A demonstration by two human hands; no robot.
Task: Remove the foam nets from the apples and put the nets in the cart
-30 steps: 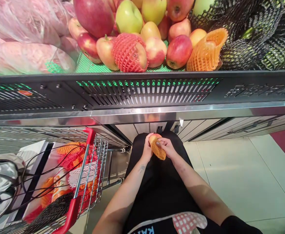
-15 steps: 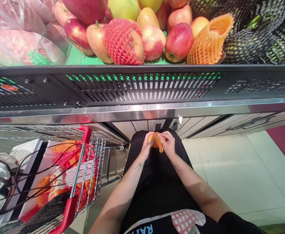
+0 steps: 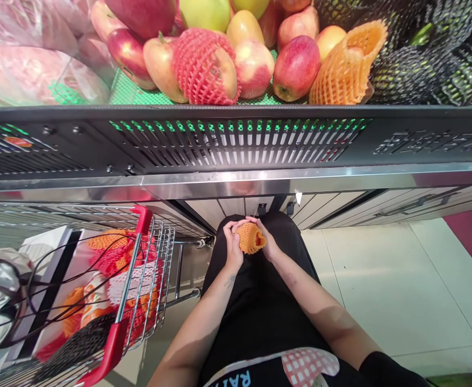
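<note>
We hold a fruit in its orange foam net (image 3: 251, 238) in front of our dark apron, left hand (image 3: 233, 243) and right hand (image 3: 266, 241) both cupped around it, below the display shelf's front edge (image 3: 236, 185), beside the wire cart (image 3: 147, 279)

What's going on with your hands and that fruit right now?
Left hand and right hand both closed on the netted fruit. Orange net covers nearly all of it. Nothing between hands and shelf edge.
</note>
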